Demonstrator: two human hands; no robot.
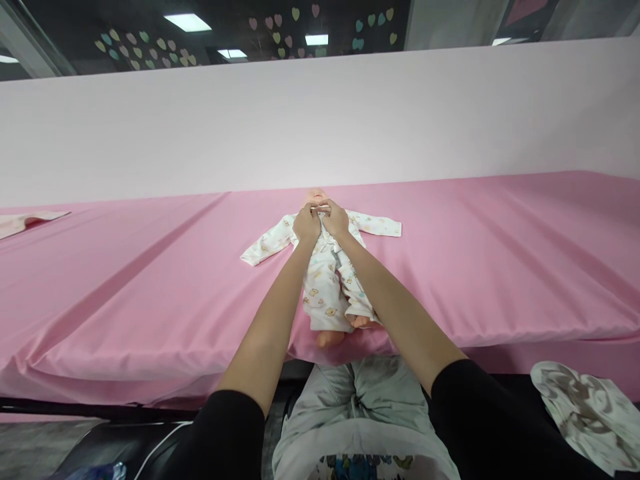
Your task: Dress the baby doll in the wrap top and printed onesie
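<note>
A baby doll lies on its back on the pink-covered table, its head at the far side and its bare feet at the near edge. It wears a white printed baby top with both sleeves spread outward, and matching trousers. My left hand and my right hand meet at the doll's neck. Both have their fingers closed in a pinch on the top's collar, the fingertips almost touching. The exact fastening between them is too small to make out.
The pink sheet is creased and drapes over the table's front edge. A cloth lies at the far left. White crumpled fabric sits at the lower right. Behind the table rises a white wall panel.
</note>
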